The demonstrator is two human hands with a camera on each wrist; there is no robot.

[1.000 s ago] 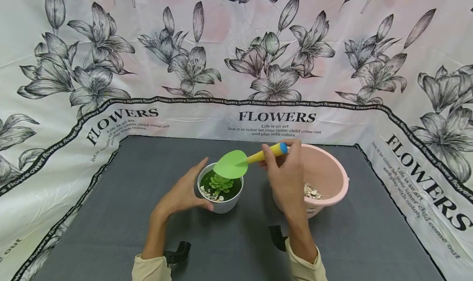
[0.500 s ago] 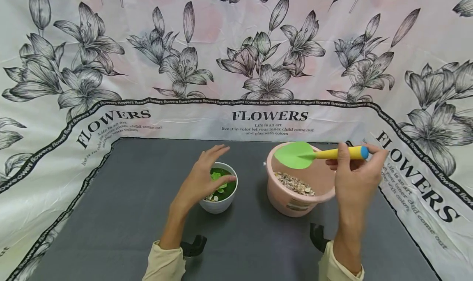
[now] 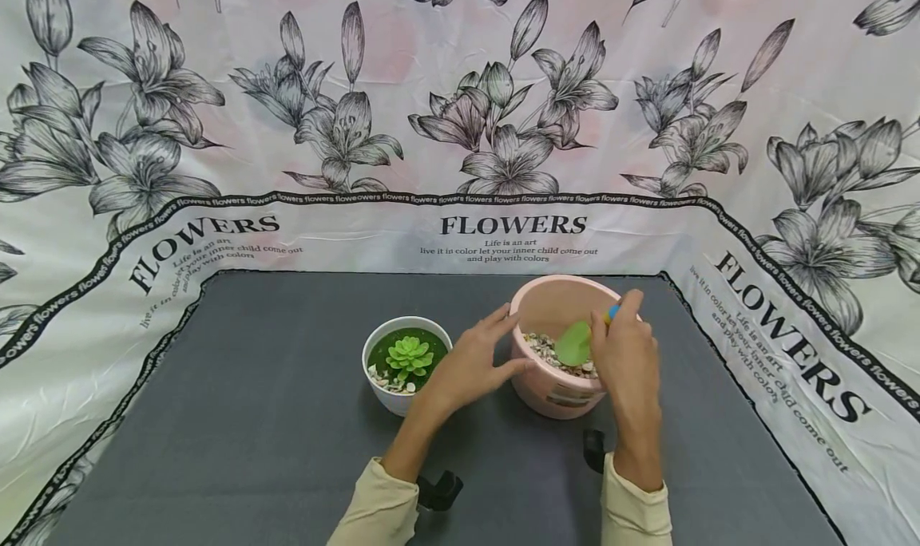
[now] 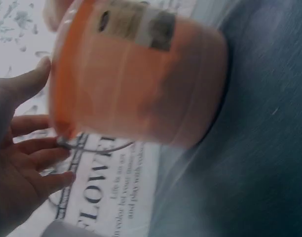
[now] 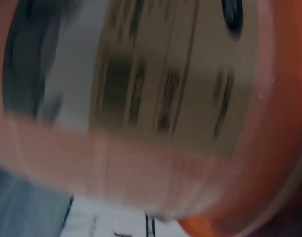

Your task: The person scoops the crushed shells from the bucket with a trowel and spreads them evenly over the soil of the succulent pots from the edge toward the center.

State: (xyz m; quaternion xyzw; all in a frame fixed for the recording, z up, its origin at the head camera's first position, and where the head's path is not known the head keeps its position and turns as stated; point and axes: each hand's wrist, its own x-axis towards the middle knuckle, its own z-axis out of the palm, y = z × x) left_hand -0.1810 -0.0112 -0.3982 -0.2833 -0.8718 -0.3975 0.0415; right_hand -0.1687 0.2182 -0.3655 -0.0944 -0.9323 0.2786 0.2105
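Observation:
A pink bucket (image 3: 539, 394) holds a bed of small pebbles and shell bits (image 3: 541, 345). My right hand (image 3: 629, 370) grips a toy trowel, its handle mostly hidden by the fingers. The trowel's green blade (image 3: 573, 344) points down inside the bucket at the pebbles. Spread fingers of my left hand (image 3: 467, 368) reach to the bucket's left rim; the left wrist view shows the thumb and fingertips right at that rim (image 4: 62, 89). Left of the bucket stands a white pot (image 3: 391, 401) with a green succulent (image 3: 410, 356) and some pebbles. The bucket's labelled side (image 5: 175, 74) fills the right wrist view, blurred.
Dark grey cloth (image 3: 237, 418) covers the table. A white curtain with printed flowers (image 3: 510, 159) rises behind it and along both sides. A thin wire handle (image 4: 104, 149) hangs on the bucket's side.
My left hand has left the white pot and moved right to the bucket's rim. The right hand has carried the trowel from over the pot across to the bucket and lowered its blade inside.

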